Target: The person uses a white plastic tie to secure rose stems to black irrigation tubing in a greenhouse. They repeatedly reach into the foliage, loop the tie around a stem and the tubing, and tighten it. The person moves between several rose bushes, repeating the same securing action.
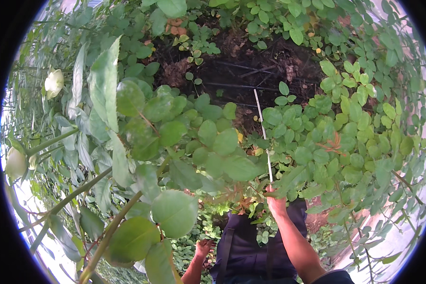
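My right hand (276, 202), partly covered by leaves, is wrapped around the near end of a long thin white rod (262, 122). The rod reaches away from me between rose leaves to dark soil (230, 76). Its far tip lies by dark thin strips in shadow; whether these belong to the rod is unclear. Low on the left, my left hand (204, 247) hangs beside my dark trousers (241, 245), close to small green foliage (188, 248). Its fingers look bent, but I cannot tell if anything is between them.
Thick rose stems (117, 227) with large leaves cross close in front at the left. Pale rose blooms (54, 83) stand further left. Black lines (230, 85), apparently drip tubing, run across the soil. Dense leafy shoots (355, 117) crowd the right side.
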Tool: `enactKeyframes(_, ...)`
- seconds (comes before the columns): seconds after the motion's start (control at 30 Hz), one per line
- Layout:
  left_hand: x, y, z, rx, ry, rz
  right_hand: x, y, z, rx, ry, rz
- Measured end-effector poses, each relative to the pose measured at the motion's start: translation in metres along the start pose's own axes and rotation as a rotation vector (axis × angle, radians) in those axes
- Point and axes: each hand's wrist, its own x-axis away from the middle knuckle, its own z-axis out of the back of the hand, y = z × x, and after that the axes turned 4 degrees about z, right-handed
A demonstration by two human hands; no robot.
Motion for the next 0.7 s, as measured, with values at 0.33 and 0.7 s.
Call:
enactKeyframes(0.33,0.002,0.005,0.003,-0.04,0.016,0.009,-0.009,-0.021,-0.01,0.426,-0.002,-0.262)
enactKeyframes(0.7,0.001,0.005,0.002,-0.069,-0.013,0.018,-0.021,-0.078,-0.062,0.63,-0.028,-0.124)
